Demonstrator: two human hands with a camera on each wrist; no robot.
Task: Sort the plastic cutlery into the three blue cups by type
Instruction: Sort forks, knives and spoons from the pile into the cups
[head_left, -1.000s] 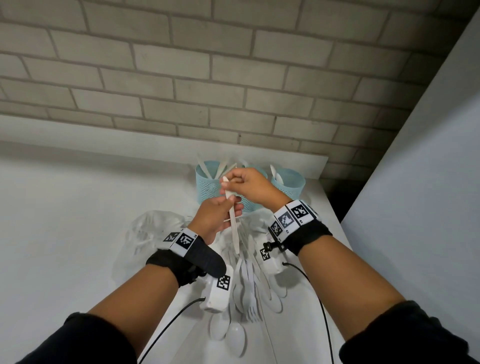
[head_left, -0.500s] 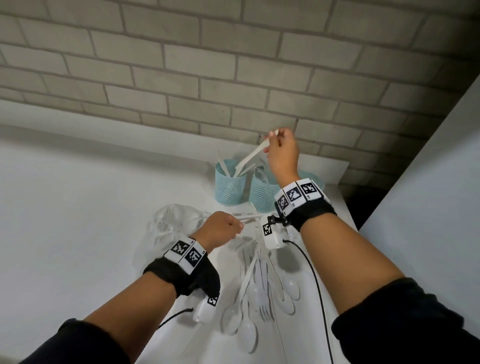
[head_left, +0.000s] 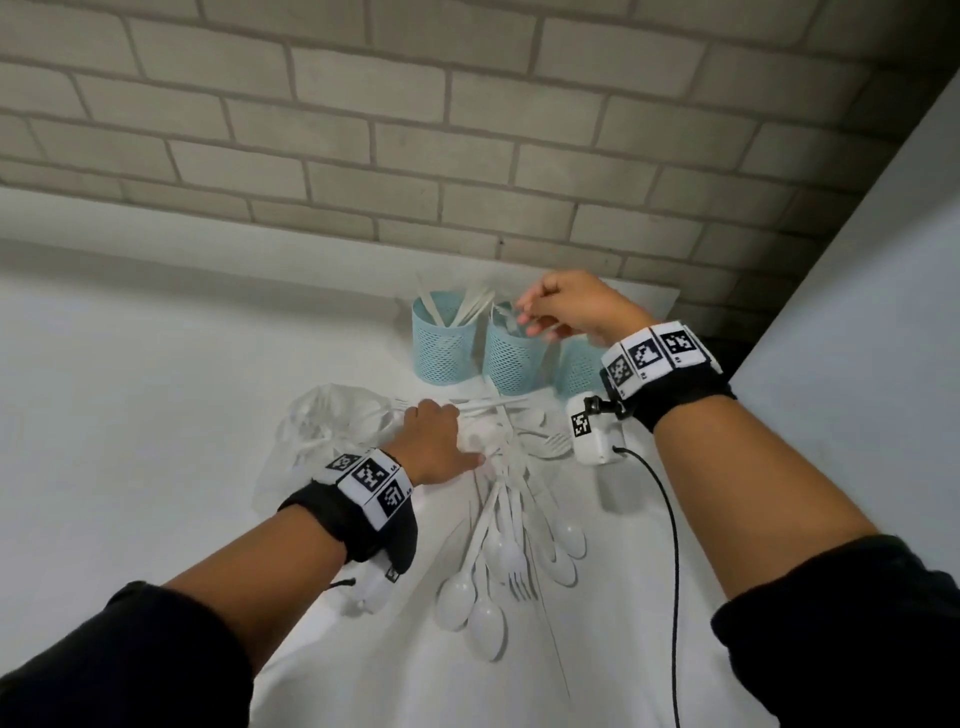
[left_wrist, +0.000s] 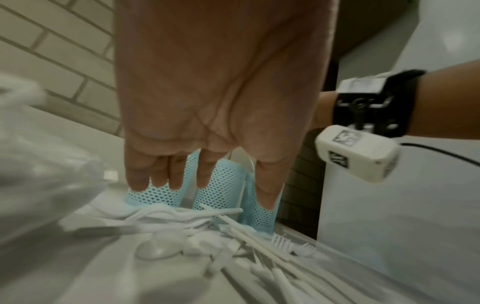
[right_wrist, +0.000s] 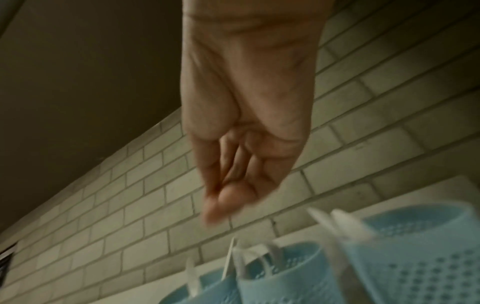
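The left hand (head_left: 434, 441) hangs low over the heap of loose white plastic cutlery (head_left: 511, 525) on the white table (head_left: 130, 415). In the left wrist view its fingers (left_wrist: 176, 174) point down, straight and slightly spread, with nothing between them; whether the tips touch the heap I cannot tell. The right hand (head_left: 566, 306) is raised above the middle of three pale blue mesh cups (head_left: 514, 358). In the right wrist view its fingers (right_wrist: 228, 185) are bunched loosely together and blurred, and nothing shows in them, so it looks released and empty.

The three cups stand in a row at the back of the table, against the grey brick wall (head_left: 467, 130). White handles stick up from the left cup (head_left: 441, 343) and the middle one; the right cup (head_left: 579, 369) is largely hidden behind the right wrist. The heap of spoons, forks and knives lies just in front of the cups and fans out towards the person. A crumpled clear plastic bag (head_left: 332, 436) lies to its left, beside the left hand. Both wrists wear black bands with black-and-white markers, and a white camera unit (head_left: 592, 434) with a black cable hangs under the right wrist.
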